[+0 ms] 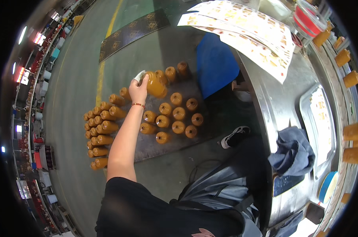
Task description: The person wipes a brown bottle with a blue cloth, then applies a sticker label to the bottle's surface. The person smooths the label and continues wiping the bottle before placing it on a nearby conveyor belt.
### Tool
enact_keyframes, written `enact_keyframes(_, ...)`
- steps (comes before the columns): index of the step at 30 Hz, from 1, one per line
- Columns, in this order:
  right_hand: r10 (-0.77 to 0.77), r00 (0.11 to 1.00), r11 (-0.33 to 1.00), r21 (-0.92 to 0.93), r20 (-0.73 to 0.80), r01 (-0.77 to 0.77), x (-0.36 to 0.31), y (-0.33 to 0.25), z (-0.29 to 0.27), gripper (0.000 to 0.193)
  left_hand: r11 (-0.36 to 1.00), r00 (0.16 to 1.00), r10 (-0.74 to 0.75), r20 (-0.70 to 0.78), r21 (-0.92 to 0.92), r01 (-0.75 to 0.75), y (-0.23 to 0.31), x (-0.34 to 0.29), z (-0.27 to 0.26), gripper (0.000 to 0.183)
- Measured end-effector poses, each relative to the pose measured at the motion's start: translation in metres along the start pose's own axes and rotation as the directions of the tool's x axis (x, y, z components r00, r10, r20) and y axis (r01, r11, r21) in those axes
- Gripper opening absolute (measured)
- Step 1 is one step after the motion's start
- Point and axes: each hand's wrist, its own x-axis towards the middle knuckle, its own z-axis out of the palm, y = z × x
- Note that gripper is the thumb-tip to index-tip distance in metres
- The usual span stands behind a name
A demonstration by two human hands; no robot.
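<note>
My left hand point(138, 90) reaches out, closed around a glossy amber-brown bottle point(156, 86). A small white piece of cloth or paper point(140, 75) sits at its fingers. The held bottle is tilted above a dark low board point(147, 145). On the board stand several like bottles, among them a loose group point(179, 113) with small dark mouths showing on top. More bottles point(107, 127) stand packed in rows at the board's left side, and a short row point(170, 74) stands at its far edge. My right hand is out of view.
To the right runs a metal workbench point(262, 85) bearing printed decal sheets point(250, 31), a dark blue cloth point(292, 152), a tray point(332, 136) and a red-banded container point(305, 19). A blue panel point(216, 65) stands beside it. Amber pieces point(351, 79) line the far right. A flat dark sheet point(133, 34) lies on the floor.
</note>
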Motion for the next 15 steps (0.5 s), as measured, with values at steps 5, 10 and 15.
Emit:
enact_keyframes(5,0.074,0.997,0.994,-0.083,0.013,-0.072,0.064,-0.018,0.067,0.024,0.906,0.993,0.006,-0.115,0.422,0.043,-0.185,0.104,0.041,0.042)
enact_keyframes(10,0.155,0.987,0.974,-0.173,0.04,-0.146,0.108,-0.016,0.116,0.024,0.737,0.971,-0.037,-0.237,0.65,0.186,-0.277,0.148,0.093,0.041)
enact_keyframes(15,0.222,0.974,0.94,-0.272,0.036,-0.204,0.14,-0.009,0.138,0.024,0.621,0.961,-0.138,-0.238,0.735,0.271,-0.344,0.157,0.145,0.038)
